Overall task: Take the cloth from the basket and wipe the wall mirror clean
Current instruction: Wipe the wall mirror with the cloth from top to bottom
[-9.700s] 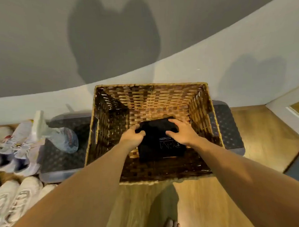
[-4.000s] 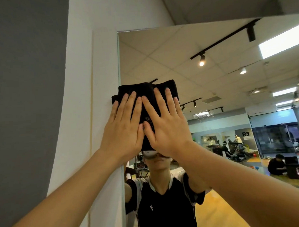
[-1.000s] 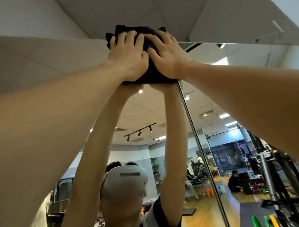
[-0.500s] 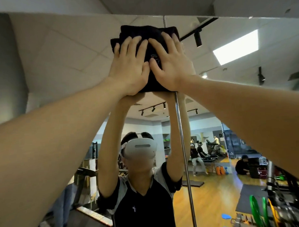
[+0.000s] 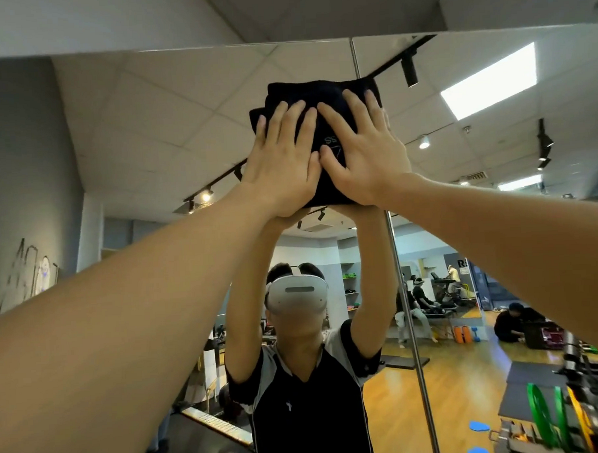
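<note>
**A:** Head view, and we start at nine o'clock: our left arm climbs in from the lower left, left hand [image 5: 283,165] flat on the black cloth [image 5: 319,95], fingers straight and spread, pressing rather than gripping.

**B:** And the cloth itself sits around twelve o'clock, folded thick, pinned against the wall mirror [image 5: 142,130] just below its top edge.

**A:** Moving across, we see the vertical seam [image 5: 410,324] between mirror panels running down under the cloth, toward five o'clock.

**B:** Then our right hand [image 5: 363,155], just beside the left, thumbs nearly touching. Same story: fingers extended, palm pushing the cloth onto the glass, nothing pinched.

**A:** So where do we stand? The cloth is clearly out of the basket, so we'd call that step done.

**B:** Agreed, and wiping is under way high up. We judge plenty of glass remains: the lower stretch toward six o'clock, and the panel out at three o'clock.
</note>
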`<move>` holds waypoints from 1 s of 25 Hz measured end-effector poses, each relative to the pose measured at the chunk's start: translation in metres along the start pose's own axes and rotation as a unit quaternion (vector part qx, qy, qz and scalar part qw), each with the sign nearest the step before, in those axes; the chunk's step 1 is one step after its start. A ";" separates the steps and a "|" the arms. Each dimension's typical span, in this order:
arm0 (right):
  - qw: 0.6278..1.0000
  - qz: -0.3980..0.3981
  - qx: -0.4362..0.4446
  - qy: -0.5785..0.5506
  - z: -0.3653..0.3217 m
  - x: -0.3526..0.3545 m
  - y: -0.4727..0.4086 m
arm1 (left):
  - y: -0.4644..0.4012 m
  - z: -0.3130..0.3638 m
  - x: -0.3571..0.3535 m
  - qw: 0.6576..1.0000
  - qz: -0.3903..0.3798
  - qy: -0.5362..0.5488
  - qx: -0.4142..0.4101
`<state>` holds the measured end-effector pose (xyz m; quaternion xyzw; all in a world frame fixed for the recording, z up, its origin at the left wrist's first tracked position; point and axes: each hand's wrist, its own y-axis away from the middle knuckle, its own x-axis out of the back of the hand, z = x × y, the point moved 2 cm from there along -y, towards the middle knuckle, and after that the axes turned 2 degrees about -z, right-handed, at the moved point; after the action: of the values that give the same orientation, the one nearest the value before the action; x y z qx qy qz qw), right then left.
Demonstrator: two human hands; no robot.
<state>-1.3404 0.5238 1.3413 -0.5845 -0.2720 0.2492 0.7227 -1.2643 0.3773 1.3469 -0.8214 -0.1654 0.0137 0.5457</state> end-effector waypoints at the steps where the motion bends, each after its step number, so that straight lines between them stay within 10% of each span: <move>1: 1.000 0.004 -0.007 0.000 -0.005 -0.002 0.000 | 0.001 -0.004 0.000 1.000 -0.001 -0.001 -0.003; 25: 0.999 0.025 -0.033 -0.005 -0.226 -0.062 -0.055 | 0.083 -0.219 0.052 0.999 -0.031 -0.006 -0.030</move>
<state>-1.2280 0.3111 1.3505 -0.6133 -0.2690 0.2615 0.6951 -1.1497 0.1676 1.3692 -0.8317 -0.1944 -0.0035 0.5201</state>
